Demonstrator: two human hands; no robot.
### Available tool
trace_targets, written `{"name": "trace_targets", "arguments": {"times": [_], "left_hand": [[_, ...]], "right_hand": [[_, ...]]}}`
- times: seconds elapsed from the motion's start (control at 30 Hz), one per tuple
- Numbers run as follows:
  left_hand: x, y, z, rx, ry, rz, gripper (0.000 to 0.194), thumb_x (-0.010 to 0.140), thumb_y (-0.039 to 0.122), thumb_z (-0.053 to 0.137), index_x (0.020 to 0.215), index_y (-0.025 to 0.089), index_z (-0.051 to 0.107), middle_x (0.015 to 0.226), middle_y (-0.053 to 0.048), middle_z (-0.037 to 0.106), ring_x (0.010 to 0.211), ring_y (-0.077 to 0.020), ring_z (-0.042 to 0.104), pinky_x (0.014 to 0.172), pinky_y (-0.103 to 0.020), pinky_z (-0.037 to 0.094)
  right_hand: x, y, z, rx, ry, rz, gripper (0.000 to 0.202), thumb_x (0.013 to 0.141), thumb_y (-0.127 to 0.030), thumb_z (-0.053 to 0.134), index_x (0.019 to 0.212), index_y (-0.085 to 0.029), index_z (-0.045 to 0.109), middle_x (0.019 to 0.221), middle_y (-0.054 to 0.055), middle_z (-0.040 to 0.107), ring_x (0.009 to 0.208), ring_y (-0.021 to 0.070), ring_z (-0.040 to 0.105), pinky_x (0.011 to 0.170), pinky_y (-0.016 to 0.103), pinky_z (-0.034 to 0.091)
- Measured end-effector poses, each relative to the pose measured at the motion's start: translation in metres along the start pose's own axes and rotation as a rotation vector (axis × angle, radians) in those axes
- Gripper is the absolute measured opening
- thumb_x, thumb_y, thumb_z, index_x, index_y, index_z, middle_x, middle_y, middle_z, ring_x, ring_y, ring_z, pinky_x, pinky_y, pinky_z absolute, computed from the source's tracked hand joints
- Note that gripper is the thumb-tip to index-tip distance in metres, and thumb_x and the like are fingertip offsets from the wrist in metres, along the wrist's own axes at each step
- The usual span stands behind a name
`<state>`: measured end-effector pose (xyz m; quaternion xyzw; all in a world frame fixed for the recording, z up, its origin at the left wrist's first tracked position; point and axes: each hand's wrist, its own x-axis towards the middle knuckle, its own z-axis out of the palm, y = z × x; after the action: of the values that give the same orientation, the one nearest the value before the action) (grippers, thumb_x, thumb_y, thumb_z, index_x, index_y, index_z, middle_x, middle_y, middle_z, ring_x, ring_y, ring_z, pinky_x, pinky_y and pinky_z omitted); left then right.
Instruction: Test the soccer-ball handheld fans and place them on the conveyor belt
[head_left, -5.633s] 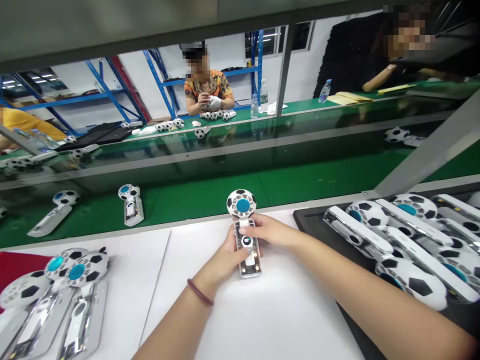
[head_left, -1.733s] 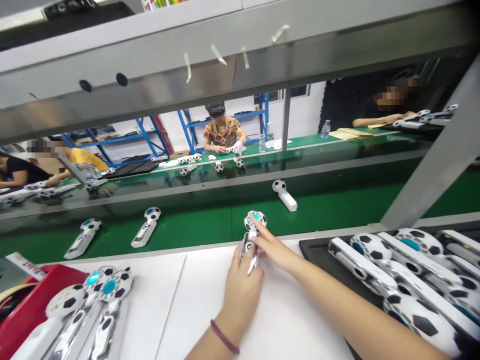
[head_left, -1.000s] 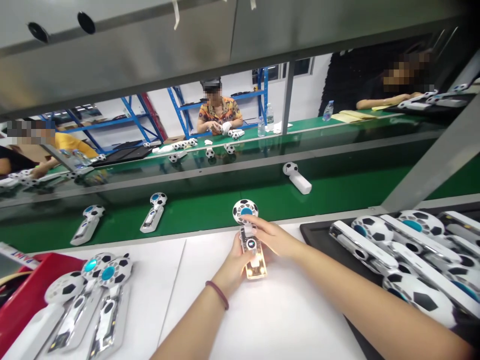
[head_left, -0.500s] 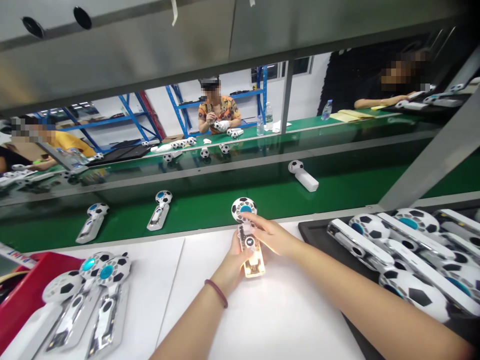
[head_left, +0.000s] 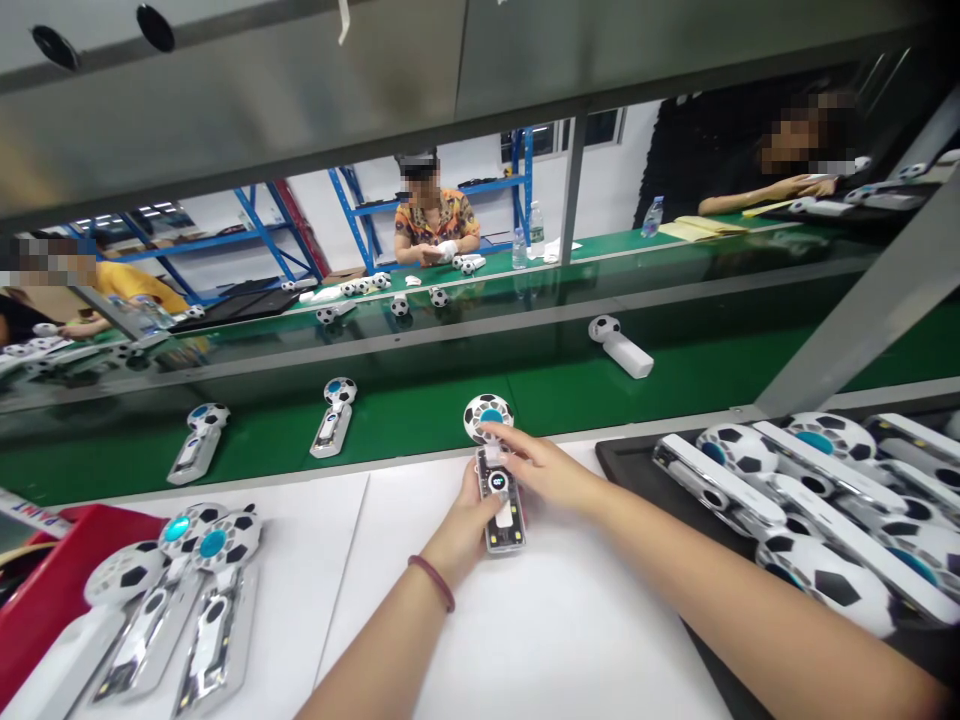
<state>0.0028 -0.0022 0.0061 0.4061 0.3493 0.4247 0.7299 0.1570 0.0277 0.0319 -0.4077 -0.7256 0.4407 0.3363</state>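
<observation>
Fan: we see a football-patterned handheld fan (head_left: 496, 470) lying on the white worktop (head_left: 555, 620), head towards the green conveyor (head_left: 420, 415).
Left hand (head_left: 465, 520): wrapped round the fan's handle.
Right hand (head_left: 544, 470): fingers pressing the handle's top.
Nearby: more fans fill the black tray (head_left: 622, 462).

Both hands, left hand (head_left: 465, 520) and right hand (head_left: 547, 475), closed on one fan (head_left: 495, 470) over bare white mat (head_left: 555, 620). Toward the body the mat lay open. Left of the left hand, past a clear strip, lay a fan pile (head_left: 165, 600). Just right of the right hand, a black tray (head_left: 622, 460) of fans blocked passage. Beyond the fingers ran the belt (head_left: 420, 420), open around the fan's head.
</observation>
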Motion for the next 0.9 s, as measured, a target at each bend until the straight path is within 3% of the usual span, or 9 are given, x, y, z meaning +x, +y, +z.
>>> {"name": "trace_targets", "arguments": {"times": [0.17, 0.27, 0.37, 0.57, 0.9], "left_hand": [[-0.0011, 0.0027, 0.0032, -0.035, -0.014, -0.034, 0.054, 0.072, 0.027, 0.064, 0.118, 0.027, 0.035, 0.094, -0.004, 0.054, 0.075, -0.0189, 0.059, 0.069, -0.036, 0.048], [-0.0014, 0.0026, 0.0041, -0.020, -0.013, -0.027, 0.058, 0.069, 0.027, 0.066, 0.117, 0.025, 0.034, 0.084, -0.002, 0.055, 0.067, -0.0182, 0.059, 0.066, -0.036, 0.048], [-0.0012, 0.0011, 0.0028, -0.013, -0.039, -0.006, 0.058, 0.071, 0.028, 0.065, 0.118, 0.023, 0.032, 0.080, -0.002, 0.055, 0.064, -0.0181, 0.059, 0.063, -0.034, 0.047], [-0.0013, -0.0014, -0.0020, -0.038, -0.118, -0.062, 0.073, 0.069, 0.021, 0.068, 0.125, 0.029, 0.021, 0.089, -0.003, 0.056, 0.074, -0.0205, 0.062, 0.072, -0.038, 0.047], [-0.0010, -0.0033, -0.0025, -0.070, -0.109, -0.040, 0.071, 0.071, 0.017, 0.065, 0.127, 0.031, 0.023, 0.097, -0.004, 0.056, 0.079, -0.0205, 0.061, 0.077, -0.041, 0.046]], "right_hand": [[-0.0007, -0.0036, -0.0010, -0.006, -0.005, 0.000, 0.044, 0.088, -0.027, 0.040, 0.131, -0.033, 0.039, 0.092, 0.001, 0.061, 0.076, 0.0174, 0.058, 0.073, 0.033, 0.047], [-0.0008, -0.0035, -0.0011, 0.024, -0.013, -0.012, 0.045, 0.087, -0.028, 0.041, 0.132, -0.034, 0.039, 0.083, 0.000, 0.061, 0.069, 0.0162, 0.057, 0.069, 0.031, 0.048], [-0.0004, -0.0020, -0.0007, 0.050, -0.008, -0.014, 0.045, 0.087, -0.030, 0.042, 0.131, -0.033, 0.039, 0.087, 0.000, 0.061, 0.069, 0.0160, 0.058, 0.069, 0.030, 0.047], [-0.0009, -0.0045, -0.0007, 0.000, -0.011, -0.016, 0.043, 0.088, -0.028, 0.041, 0.131, -0.033, 0.040, 0.107, 0.001, 0.059, 0.079, 0.0164, 0.057, 0.072, 0.030, 0.046], [-0.0002, -0.0035, 0.0007, -0.040, 0.005, -0.045, 0.048, 0.086, -0.026, 0.044, 0.132, -0.034, 0.038, 0.112, 0.002, 0.057, 0.087, 0.0182, 0.057, 0.077, 0.032, 0.047]]}}
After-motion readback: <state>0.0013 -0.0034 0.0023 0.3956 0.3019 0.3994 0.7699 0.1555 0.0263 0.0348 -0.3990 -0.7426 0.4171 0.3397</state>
